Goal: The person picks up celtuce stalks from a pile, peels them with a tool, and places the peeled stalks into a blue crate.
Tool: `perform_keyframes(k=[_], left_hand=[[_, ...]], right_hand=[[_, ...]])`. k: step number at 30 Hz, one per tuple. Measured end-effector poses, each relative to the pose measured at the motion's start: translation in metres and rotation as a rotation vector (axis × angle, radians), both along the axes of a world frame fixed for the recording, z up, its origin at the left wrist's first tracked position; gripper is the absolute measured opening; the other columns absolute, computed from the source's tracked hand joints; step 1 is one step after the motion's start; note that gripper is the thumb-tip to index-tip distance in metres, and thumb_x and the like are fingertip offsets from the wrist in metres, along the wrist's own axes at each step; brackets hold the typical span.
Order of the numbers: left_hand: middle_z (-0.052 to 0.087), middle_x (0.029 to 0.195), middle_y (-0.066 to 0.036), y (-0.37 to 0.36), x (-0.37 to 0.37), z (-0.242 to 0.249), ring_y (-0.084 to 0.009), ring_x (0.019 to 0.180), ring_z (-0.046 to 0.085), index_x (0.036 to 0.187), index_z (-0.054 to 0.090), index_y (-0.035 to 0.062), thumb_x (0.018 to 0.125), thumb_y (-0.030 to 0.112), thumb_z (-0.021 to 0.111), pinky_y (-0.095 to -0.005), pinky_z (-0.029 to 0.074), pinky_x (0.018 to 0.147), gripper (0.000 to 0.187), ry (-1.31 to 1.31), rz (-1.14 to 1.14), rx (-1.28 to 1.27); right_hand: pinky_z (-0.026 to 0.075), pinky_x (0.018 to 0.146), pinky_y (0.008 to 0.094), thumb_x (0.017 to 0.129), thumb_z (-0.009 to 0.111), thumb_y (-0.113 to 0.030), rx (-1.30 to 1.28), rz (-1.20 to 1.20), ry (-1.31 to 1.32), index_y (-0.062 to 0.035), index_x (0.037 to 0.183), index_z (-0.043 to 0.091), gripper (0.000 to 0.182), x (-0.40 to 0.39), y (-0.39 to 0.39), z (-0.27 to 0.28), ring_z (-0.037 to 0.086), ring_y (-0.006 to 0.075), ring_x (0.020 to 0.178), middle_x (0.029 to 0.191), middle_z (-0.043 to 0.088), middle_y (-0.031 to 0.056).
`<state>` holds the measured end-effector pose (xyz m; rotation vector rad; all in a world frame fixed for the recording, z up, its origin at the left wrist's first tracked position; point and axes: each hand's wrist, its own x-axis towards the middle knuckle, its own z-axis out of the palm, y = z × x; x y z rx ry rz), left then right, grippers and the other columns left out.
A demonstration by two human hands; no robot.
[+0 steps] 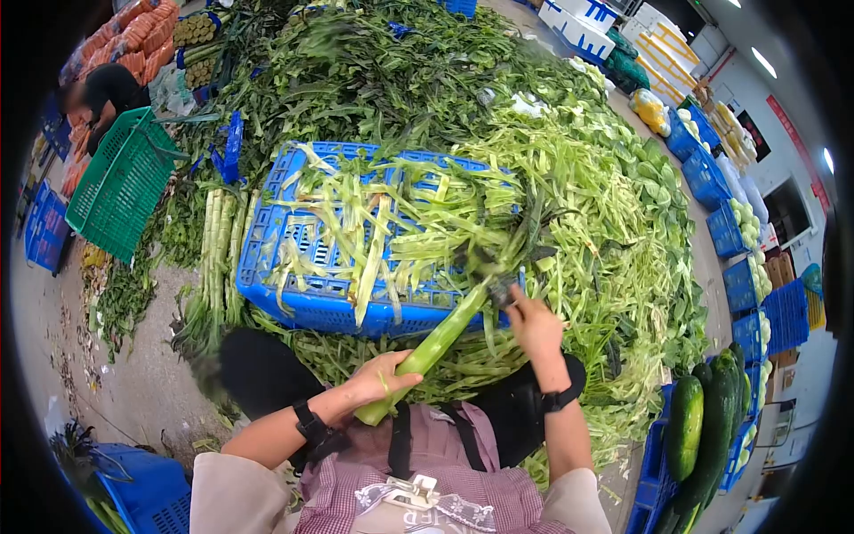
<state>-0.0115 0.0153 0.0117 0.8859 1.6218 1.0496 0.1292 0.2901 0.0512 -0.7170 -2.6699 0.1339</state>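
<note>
A thick pale-green celtuce stem [440,343] slants up and away from my lap. My left hand [381,378] is wrapped round its lower end. Near its upper end, my right hand [537,331] grips a dark peeler [503,291] against the stem; the tool is blurred. Dark leaves [532,227] lie just beyond that tip. In front of me stands a blue plastic crate [260,267], its slatted top strewn with long strips of peel [378,240].
Peelings [614,249] and leaves [356,98] heap behind and right of the crate. Bundled stems [218,245] lie left. A green basket [124,182] stands near another person [114,93]. Large green gourds [712,418] fill a crate at right, below a row of blue crates [725,233].
</note>
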Motion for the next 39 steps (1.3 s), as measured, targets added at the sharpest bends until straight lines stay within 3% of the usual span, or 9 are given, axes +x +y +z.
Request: perform_keyframes(k=[10, 12, 15, 22, 26, 29, 32, 36, 39], left_hand=[[0.061, 0.080, -0.004, 0.007, 0.011, -0.030, -0.0117, 0.071, 0.056, 0.095, 0.064, 0.0009, 0.074, 0.030, 0.072, -0.0289, 0.046, 0.065, 0.037, -0.341, 0.142, -0.060], [0.061, 0.080, -0.003, 0.008, 0.013, -0.029, -0.0103, 0.069, 0.056, 0.098, 0.062, 0.0006, 0.074, 0.029, 0.073, -0.0277, 0.046, 0.063, 0.039, -0.249, 0.110, -0.038], [0.060, 0.078, -0.004, 0.005, 0.019, -0.021, -0.0116, 0.069, 0.056, 0.105, 0.058, -0.0012, 0.075, 0.026, 0.072, -0.0282, 0.047, 0.064, 0.043, -0.266, 0.171, 0.021], [0.059, 0.089, -0.003, 0.010, 0.023, -0.005, -0.0103, 0.072, 0.056, 0.121, 0.052, -0.0011, 0.088, 0.027, 0.062, -0.0250, 0.047, 0.060, 0.044, -0.599, 0.363, -0.066], [0.058, 0.100, -0.002, 0.002, 0.014, 0.001, -0.0089, 0.084, 0.054, 0.131, 0.045, 0.0001, 0.089, 0.030, 0.064, -0.0235, 0.047, 0.072, 0.055, -0.880, 0.294, -0.048], [0.058, 0.101, -0.002, 0.004, 0.016, 0.004, -0.0089, 0.084, 0.054, 0.132, 0.044, 0.0011, 0.087, 0.028, 0.067, -0.0236, 0.047, 0.072, 0.058, -0.868, 0.214, 0.095], [0.059, 0.100, -0.002, 0.006, 0.019, -0.007, -0.0093, 0.078, 0.057, 0.131, 0.045, 0.0020, 0.085, 0.025, 0.070, -0.0236, 0.049, 0.064, 0.057, -0.905, 0.232, 0.022], [0.059, 0.099, -0.004, 0.005, 0.004, -0.021, -0.0100, 0.077, 0.059, 0.128, 0.048, 0.0025, 0.084, 0.027, 0.071, -0.0234, 0.051, 0.060, 0.056, -1.051, 0.104, -0.093], [0.060, 0.097, -0.004, 0.004, 0.001, -0.019, -0.0118, 0.079, 0.060, 0.127, 0.046, 0.0033, 0.084, 0.029, 0.071, -0.0242, 0.051, 0.063, 0.056, -1.004, 0.072, -0.117]], right_hand=[[0.048, 0.050, 0.0356, 0.078, 0.069, -0.027, -0.032, 0.304, -0.130, -0.0208, 0.117, 0.062, 0.040, 0.009, -0.073, 0.013, 0.059, 0.0246, 0.056, 0.067, 0.054, 0.0054], [0.047, 0.048, 0.0385, 0.081, 0.065, -0.025, 0.102, 0.121, 0.014, -0.0218, 0.119, 0.059, 0.039, 0.003, -0.024, -0.009, 0.058, 0.0280, 0.053, 0.069, 0.058, 0.0084], [0.049, 0.056, 0.0394, 0.084, 0.063, -0.023, -0.156, -0.197, 0.139, -0.0153, 0.112, 0.065, 0.030, 0.004, 0.033, -0.005, 0.062, 0.0313, 0.065, 0.077, 0.064, 0.0126], [0.047, 0.048, 0.0364, 0.079, 0.067, -0.026, -0.041, 0.335, -0.136, -0.0200, 0.118, 0.061, 0.040, 0.024, -0.072, 0.018, 0.057, 0.0249, 0.054, 0.070, 0.054, 0.0050], [0.046, 0.048, 0.0369, 0.079, 0.067, -0.026, 0.050, 0.233, -0.028, -0.0207, 0.117, 0.062, 0.039, 0.014, -0.035, -0.002, 0.057, 0.0261, 0.055, 0.068, 0.053, 0.0059], [0.048, 0.053, 0.0390, 0.083, 0.065, -0.026, -0.065, -0.145, 0.086, -0.0168, 0.117, 0.064, 0.035, 0.011, 0.023, -0.007, 0.061, 0.0310, 0.062, 0.075, 0.061, 0.0119], [0.049, 0.054, 0.0390, 0.080, 0.067, -0.026, -0.233, -0.102, 0.155, -0.0150, 0.118, 0.062, 0.040, 0.017, 0.008, 0.001, 0.062, 0.0317, 0.064, 0.079, 0.064, 0.0130], [0.049, 0.051, 0.0360, 0.076, 0.070, -0.022, -0.087, 0.327, -0.140, -0.0180, 0.118, 0.062, 0.042, 0.028, -0.075, 0.026, 0.059, 0.0258, 0.056, 0.072, 0.059, 0.0074], [0.047, 0.048, 0.0347, 0.075, 0.071, -0.021, -0.026, 0.311, -0.068, -0.0200, 0.119, 0.062, 0.045, 0.030, -0.065, 0.007, 0.058, 0.0230, 0.053, 0.068, 0.055, 0.0057]])
